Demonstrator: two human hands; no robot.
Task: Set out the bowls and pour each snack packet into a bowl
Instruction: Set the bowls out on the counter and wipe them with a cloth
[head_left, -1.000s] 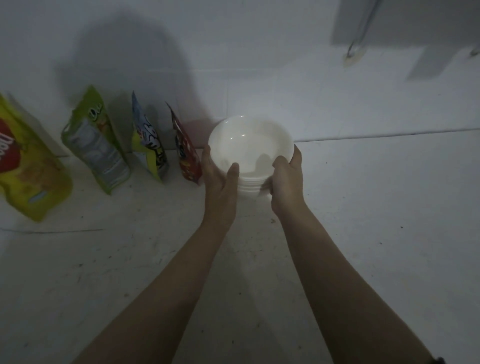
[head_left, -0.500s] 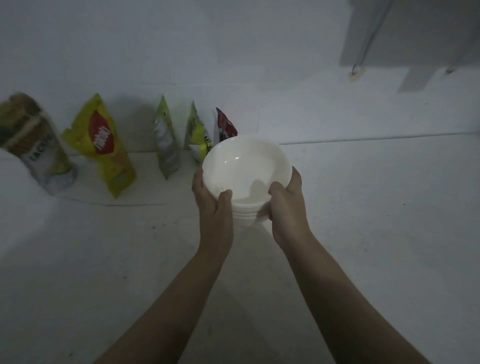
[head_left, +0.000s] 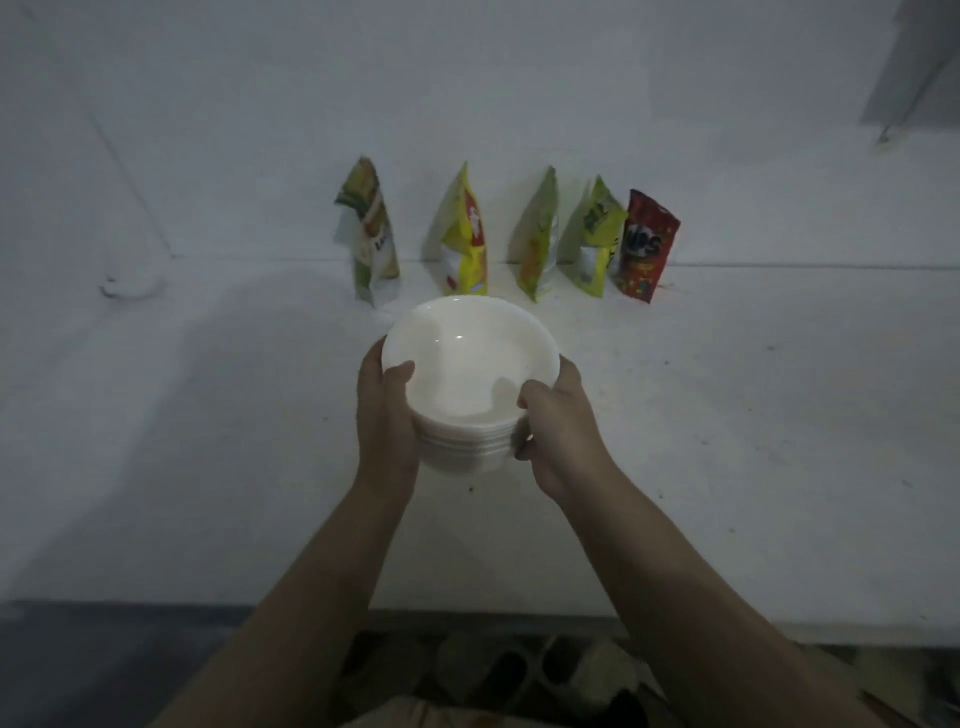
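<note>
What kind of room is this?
Probably a kitchen or snack-serving spot. Five snack packets lean against a white wall on a white counter, and both hands hold stacked bowls.

**Surfaces as I see them**

The stack of bowls (head_left: 470, 374) looks like glossy white ceramic or hard plastic, I cannot tell which, smooth, with small highlights inside the top one; the five snack packets (head_left: 519, 239) look like printed plastic film, faintly shiny and creased; the white counter (head_left: 727, 415) reads matt, speckled and slightly rough; the wall (head_left: 467, 78) behind is matt white.
</note>
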